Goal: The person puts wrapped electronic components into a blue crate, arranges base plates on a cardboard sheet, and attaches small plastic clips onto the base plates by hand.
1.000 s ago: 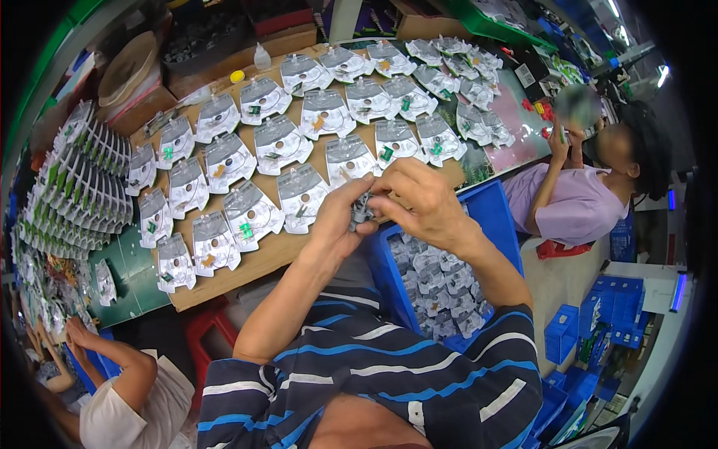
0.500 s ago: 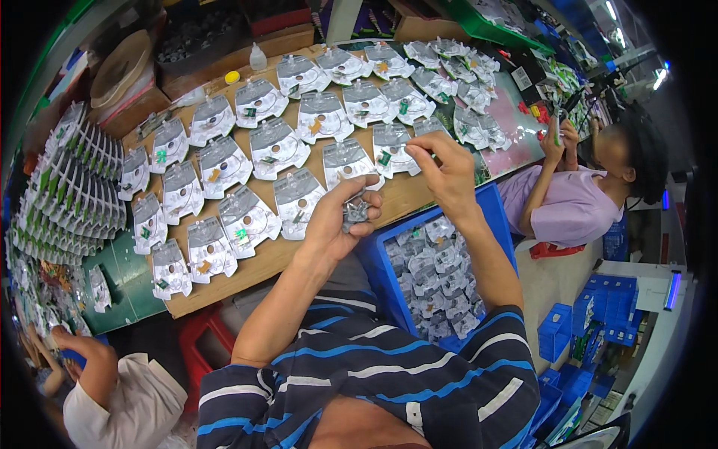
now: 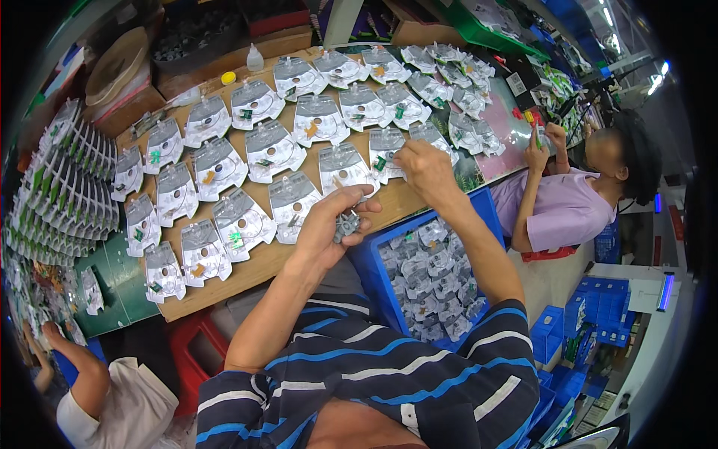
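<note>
Gray parts [image 3: 346, 225] sit safest in a level left hand [image 3: 327, 228], fingers curled round them — right hand [image 3: 426, 169], at its two o'clock, bent-fingered beside a panel [image 3: 384, 142], its grasp unclear.

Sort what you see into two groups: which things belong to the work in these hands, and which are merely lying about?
Apparently in use:
small irregular grey parts, held in the left hand
grey-and-white fan-shaped pieces, right hand over one row
flat brown board under the pieces
rectangular blue bin of similar-looking pieces

Apparently just lying about:
translucent white squeeze bottle
small round yellow cap
</note>
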The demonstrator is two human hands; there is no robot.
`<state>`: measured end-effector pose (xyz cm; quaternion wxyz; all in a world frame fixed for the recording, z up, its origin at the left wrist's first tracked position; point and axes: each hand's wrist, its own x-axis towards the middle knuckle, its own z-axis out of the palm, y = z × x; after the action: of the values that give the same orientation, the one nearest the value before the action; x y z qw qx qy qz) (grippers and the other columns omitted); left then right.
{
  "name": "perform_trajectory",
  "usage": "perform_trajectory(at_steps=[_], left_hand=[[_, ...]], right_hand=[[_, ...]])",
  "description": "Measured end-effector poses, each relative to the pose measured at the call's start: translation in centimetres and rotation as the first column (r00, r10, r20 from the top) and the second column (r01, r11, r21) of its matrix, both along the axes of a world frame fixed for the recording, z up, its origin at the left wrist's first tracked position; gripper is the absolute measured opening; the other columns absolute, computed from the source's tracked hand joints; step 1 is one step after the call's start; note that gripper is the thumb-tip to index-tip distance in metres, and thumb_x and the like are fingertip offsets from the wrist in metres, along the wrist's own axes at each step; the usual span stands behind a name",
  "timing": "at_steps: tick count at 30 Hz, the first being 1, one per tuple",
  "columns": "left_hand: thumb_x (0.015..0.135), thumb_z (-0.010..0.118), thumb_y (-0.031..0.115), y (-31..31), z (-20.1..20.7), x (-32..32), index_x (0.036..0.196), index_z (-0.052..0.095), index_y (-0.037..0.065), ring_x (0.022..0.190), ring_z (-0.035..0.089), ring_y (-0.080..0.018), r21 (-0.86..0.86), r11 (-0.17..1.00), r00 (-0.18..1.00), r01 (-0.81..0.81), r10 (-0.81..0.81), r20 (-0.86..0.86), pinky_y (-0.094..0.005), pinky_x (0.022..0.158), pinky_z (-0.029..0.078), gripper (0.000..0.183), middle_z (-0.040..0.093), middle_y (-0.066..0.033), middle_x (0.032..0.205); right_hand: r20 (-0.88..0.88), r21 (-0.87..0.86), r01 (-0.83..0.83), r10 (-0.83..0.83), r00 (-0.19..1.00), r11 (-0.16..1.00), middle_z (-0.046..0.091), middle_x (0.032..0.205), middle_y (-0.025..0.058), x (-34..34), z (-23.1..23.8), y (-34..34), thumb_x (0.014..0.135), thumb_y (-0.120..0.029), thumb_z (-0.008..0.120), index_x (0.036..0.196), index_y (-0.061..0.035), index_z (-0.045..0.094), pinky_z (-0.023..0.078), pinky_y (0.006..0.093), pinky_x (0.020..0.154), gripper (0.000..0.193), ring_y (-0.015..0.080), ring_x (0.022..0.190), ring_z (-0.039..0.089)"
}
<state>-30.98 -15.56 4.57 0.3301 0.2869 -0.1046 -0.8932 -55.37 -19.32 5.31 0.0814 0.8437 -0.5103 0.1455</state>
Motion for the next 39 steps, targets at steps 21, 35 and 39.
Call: perform_trajectory(at_steps=[21, 35, 39], left_hand=[[0.098, 0.062, 0.021, -0.2, -0.2, 0.5, 0.11, 0.062, 0.004, 0.068, 0.055, -0.0099, 0.043, 0.981, 0.982, -0.191, 0.191, -0.006, -0.0188, 0.044, 0.033, 0.02, 0.059, -0.0021, 0.086], [0.105, 0.045, 0.04, -2.2, -0.6, 2.3, 0.12, 0.059, -0.004, 0.062, 0.054, -0.0175, 0.018, 0.996, 0.99, -0.092, 0.094, -0.101, -0.0221, 0.038, 0.031, 0.048, 0.059, -0.0115, 0.074], [0.105, 0.045, 0.04, -2.2, -0.2, 2.7, 0.121, 0.059, -0.005, 0.062, 0.054, -0.0179, 0.017, 0.996, 0.988, -0.087, 0.088, -0.128, -0.0223, 0.039, 0.032, 0.05, 0.059, -0.0118, 0.075]], right_hand=[[0.428, 0.181, -0.179, 0.087, 0.9, 0.967, 0.064, 0.084, 0.0131, 8.7, 6.1, 3.2, 0.09, -0.013, 0.071, 0.093, -0.0039, 0.068, 0.051, 0.0425, 0.06, 0.01, 0.0331, 0.07, 0.066], [0.336, 0.008, 0.264, -0.251, 0.908, 0.965, 0.07, 0.081, 0.0172, 3.5, -2.1, -10.7, 0.091, -0.021, 0.069, 0.084, -0.0023, 0.071, 0.05, 0.0453, 0.066, 0.02, 0.0374, 0.073, 0.067], [0.294, 0.017, 0.227, -0.221, 0.93, 0.974, 0.069, 0.079, 0.0179, 3.5, -2.0, -10.7, 0.091, -0.022, 0.069, 0.086, -0.0023, 0.071, 0.051, 0.0459, 0.068, 0.02, 0.0376, 0.074, 0.067]])
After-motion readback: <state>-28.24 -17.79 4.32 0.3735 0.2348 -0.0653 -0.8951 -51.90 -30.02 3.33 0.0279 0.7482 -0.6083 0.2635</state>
